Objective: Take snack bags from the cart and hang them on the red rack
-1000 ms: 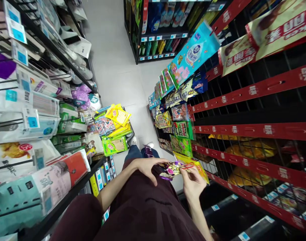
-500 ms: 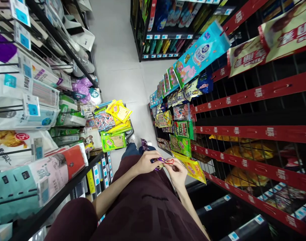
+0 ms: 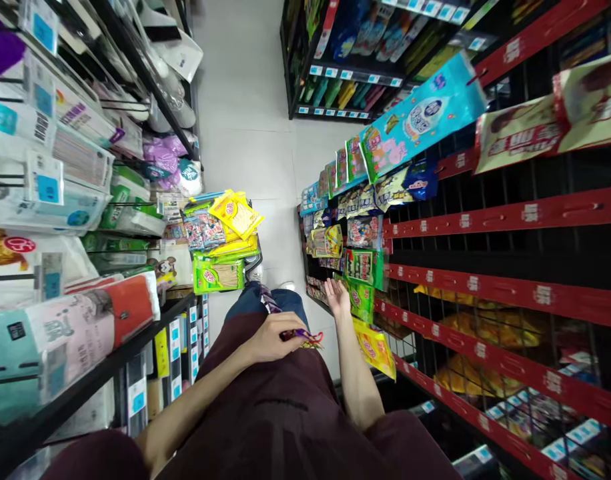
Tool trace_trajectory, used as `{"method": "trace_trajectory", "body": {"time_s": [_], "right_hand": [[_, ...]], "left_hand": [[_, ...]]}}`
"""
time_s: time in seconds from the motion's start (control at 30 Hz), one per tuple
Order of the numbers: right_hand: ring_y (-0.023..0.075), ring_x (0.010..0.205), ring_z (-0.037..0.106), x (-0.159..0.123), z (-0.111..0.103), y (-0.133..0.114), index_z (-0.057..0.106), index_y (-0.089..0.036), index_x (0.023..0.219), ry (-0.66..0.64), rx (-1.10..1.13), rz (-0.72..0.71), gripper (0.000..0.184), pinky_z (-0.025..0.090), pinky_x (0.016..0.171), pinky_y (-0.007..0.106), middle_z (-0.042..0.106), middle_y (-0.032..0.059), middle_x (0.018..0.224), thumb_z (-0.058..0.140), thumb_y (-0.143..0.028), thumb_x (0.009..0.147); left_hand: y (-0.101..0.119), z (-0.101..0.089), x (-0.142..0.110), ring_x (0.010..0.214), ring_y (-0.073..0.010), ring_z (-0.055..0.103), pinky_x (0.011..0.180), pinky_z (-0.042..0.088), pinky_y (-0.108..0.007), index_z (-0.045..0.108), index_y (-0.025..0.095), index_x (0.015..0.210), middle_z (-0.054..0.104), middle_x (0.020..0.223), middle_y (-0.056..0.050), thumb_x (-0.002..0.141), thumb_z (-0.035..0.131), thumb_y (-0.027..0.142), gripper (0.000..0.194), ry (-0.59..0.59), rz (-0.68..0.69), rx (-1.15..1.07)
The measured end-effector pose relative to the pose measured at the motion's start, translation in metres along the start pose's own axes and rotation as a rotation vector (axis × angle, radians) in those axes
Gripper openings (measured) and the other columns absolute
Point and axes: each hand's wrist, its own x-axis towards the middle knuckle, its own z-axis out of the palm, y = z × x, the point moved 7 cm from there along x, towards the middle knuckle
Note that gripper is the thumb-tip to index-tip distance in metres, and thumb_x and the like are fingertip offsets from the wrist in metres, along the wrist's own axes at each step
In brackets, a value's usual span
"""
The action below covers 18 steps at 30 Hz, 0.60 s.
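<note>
From here I see the L hand (image 3: 271, 339) held low at the person's waist, fingers closed round a purple pkt (image 3: 293, 333) w/ a red loop (image 3: 317, 339) poking out past the fingertips. Could be one pkt or a few folded tog.; the fist covers too much to say. The R hand (image 3: 338, 298) is empty, palm up, fingers spread, right by the green pkt (image 3: 361, 301) on the hanging display; the yellow pkt (image 3: 375, 348) hangs just below.

Best way to handle it, I'd say: grip near the top edge, light but firm, so the thin film doesn't crush or slip, & leave the loop free of the fingers so it won't snag or twist. Keep the R hand's fingers loose & come in btwn the hanging pkts w/out knocking them off. Mind the feet too: the piled pkts (image 3: 218, 233) sit close by, approx. level w/ the shoes, & look easy to tip.
</note>
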Motion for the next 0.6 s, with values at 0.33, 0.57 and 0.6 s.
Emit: {"method": "trace_trajectory", "body": {"time_s": [0.33,0.57,0.6], "right_hand": [[0.0180,0.094,0.062,0.087,-0.030,-0.011,0.055,-0.015,0.117,0.240,-0.071,-0.112,0.034,0.054,0.079,0.037,0.059,0.0080,0.112,0.051,-0.039,0.093],[0.0160,0.099,0.061,0.082,-0.041,-0.006,0.051,-0.022,0.118,0.286,-0.225,-0.169,0.043,0.053,0.080,0.033,0.060,0.0050,0.118,0.064,-0.043,0.084],[0.0150,0.098,0.061,0.082,-0.041,-0.008,0.050,-0.023,0.119,0.284,-0.257,-0.184,0.045,0.053,0.080,0.032,0.061,0.0038,0.116,0.065,-0.045,0.082]], "left_hand": [[-0.024,0.003,-0.024,0.079,-0.0173,0.066,0.073,0.054,-0.030,0.070,0.015,0.090,0.070,0.083,-0.009,0.086,0.059,0.016,0.013,0.036,-0.125,-0.080],[-0.027,0.008,-0.017,0.081,-0.0169,0.065,0.074,0.053,-0.029,0.070,0.016,0.092,0.070,0.085,-0.009,0.085,0.060,0.014,0.013,-0.017,-0.119,-0.097],[-0.028,0.007,-0.017,0.081,-0.0168,0.065,0.074,0.053,-0.029,0.070,0.016,0.092,0.070,0.086,-0.009,0.085,0.060,0.014,0.013,-0.016,-0.123,-0.094]]}}
